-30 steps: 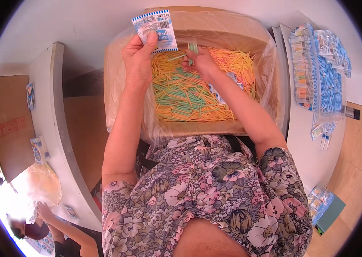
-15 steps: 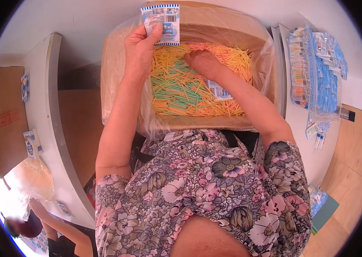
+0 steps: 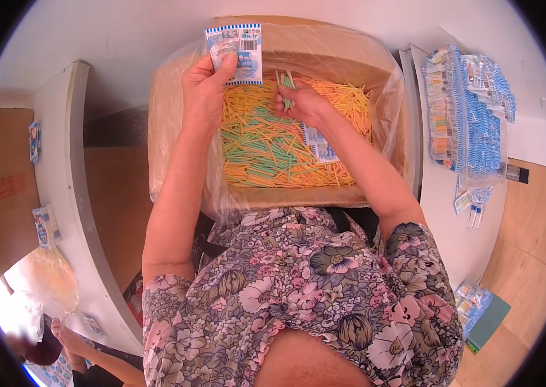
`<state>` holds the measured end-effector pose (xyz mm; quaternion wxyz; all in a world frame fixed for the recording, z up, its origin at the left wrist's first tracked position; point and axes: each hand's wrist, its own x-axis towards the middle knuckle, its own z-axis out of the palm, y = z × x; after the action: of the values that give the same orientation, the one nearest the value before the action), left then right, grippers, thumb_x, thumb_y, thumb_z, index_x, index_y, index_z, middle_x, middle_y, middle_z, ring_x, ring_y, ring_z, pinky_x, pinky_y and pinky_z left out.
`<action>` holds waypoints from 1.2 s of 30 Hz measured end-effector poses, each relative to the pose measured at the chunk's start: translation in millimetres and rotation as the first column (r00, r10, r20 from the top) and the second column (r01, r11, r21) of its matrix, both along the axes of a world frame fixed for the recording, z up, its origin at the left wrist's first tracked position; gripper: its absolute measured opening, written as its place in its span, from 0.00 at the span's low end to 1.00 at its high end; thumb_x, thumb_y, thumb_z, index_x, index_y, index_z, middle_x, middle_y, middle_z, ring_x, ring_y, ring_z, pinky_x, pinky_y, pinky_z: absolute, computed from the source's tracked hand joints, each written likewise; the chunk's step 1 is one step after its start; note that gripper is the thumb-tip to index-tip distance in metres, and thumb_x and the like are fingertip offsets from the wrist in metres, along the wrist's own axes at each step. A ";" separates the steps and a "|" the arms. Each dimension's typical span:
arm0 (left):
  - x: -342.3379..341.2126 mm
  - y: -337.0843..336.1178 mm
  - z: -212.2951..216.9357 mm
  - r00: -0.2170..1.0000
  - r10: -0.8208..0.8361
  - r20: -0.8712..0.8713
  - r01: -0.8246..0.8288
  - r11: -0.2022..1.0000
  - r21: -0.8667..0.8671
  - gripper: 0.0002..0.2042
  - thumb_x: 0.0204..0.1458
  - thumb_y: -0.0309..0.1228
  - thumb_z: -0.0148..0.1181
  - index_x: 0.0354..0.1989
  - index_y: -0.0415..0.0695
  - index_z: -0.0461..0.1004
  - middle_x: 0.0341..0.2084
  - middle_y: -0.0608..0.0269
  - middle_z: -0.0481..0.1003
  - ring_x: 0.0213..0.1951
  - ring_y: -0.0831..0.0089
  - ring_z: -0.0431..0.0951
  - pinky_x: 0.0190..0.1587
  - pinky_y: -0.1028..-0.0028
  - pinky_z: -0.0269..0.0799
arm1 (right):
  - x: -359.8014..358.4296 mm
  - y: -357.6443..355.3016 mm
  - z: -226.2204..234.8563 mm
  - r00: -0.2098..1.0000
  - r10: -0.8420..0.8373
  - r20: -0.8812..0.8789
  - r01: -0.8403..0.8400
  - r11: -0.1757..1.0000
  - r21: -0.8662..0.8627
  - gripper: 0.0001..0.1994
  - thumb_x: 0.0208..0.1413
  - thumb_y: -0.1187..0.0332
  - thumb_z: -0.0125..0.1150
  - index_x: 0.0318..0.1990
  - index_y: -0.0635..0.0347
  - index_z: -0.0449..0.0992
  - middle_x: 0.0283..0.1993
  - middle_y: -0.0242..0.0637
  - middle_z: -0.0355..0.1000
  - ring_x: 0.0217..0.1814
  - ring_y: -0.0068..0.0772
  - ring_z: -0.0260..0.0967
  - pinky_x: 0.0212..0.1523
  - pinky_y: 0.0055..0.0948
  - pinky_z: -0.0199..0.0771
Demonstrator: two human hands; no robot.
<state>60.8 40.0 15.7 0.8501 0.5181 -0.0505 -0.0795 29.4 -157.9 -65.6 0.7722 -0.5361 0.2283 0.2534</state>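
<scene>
My left hand [image 3: 207, 87] grips a small white and blue printed packet [image 3: 248, 62], held up over the far left of a carton. Just right of it, my right hand [image 3: 302, 103] is closed round a small bunch of thin green sticks [image 3: 286, 87], raised above the pile. Beneath both hands, the cardboard carton [image 3: 344, 53] has a clear plastic liner [image 3: 388, 129] and is heaped with thin yellow, orange, pink and green sticks [image 3: 263, 151]. Another blue and white packet [image 3: 322, 149] lies on the sticks, partly behind my right forearm.
On the right-hand table a clear bag [image 3: 479, 122] bulges with many packets. A green flat item [image 3: 489, 326] lies lower right. To the left stand a white table edge [image 3: 79, 161] and a brown carton [image 3: 5, 187]. Another person's hand [image 3: 66, 338] shows lower left.
My right hand has come up out of the sticks with a small bunch. My left hand still holds its packet. The whole view has shifted slightly.
</scene>
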 end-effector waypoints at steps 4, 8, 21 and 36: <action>0.3 -1.7 0.9 1.000 -0.012 0.001 0.012 1.000 -0.011 0.08 0.55 0.28 0.56 0.39 0.37 0.76 0.32 0.65 0.77 0.32 0.82 0.75 0.36 0.78 0.73 | 24.4 2.5 -9.4 0.970 -0.240 -0.047 0.244 0.948 0.203 0.05 0.61 0.68 0.50 0.37 0.59 0.67 0.31 0.34 0.65 0.32 0.27 0.64 0.33 0.29 0.71; -0.1 -3.8 2.1 1.000 0.005 0.000 -0.005 1.000 0.011 0.08 0.55 0.28 0.56 0.39 0.37 0.76 0.31 0.65 0.77 0.31 0.82 0.75 0.35 0.78 0.73 | 30.9 0.3 -15.9 0.966 -0.251 -0.066 0.260 0.934 0.247 0.06 0.61 0.66 0.51 0.33 0.57 0.66 0.29 0.33 0.64 0.28 0.25 0.62 0.31 0.26 0.70; -39.7 -25.5 21.3 0.748 -0.655 -0.109 0.656 0.704 0.273 0.10 0.54 0.28 0.56 0.42 0.40 0.76 0.33 0.70 0.77 0.38 0.80 0.74 0.46 0.76 0.69 | -42.6 -14.2 79.8 0.857 -0.461 0.229 0.341 0.841 0.420 0.16 0.60 0.58 0.48 0.23 0.55 0.66 0.45 0.46 0.72 0.37 0.37 0.73 0.37 0.38 0.76; -91.9 -73.1 -5.7 0.718 -0.696 -0.013 0.680 0.697 0.226 0.06 0.50 0.25 0.61 0.34 0.38 0.78 0.29 0.71 0.76 0.33 0.84 0.73 0.38 0.79 0.69 | -111.7 -24.6 103.8 0.913 -0.108 0.394 0.132 0.991 -0.035 0.21 0.61 0.52 0.46 0.48 0.62 0.68 0.34 0.29 0.67 0.34 0.22 0.67 0.36 0.22 0.68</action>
<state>-31.1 -33.1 10.0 0.6949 0.5528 -0.2627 -0.3775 -82.3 -182.5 38.2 0.7995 -0.5843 0.1095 0.0861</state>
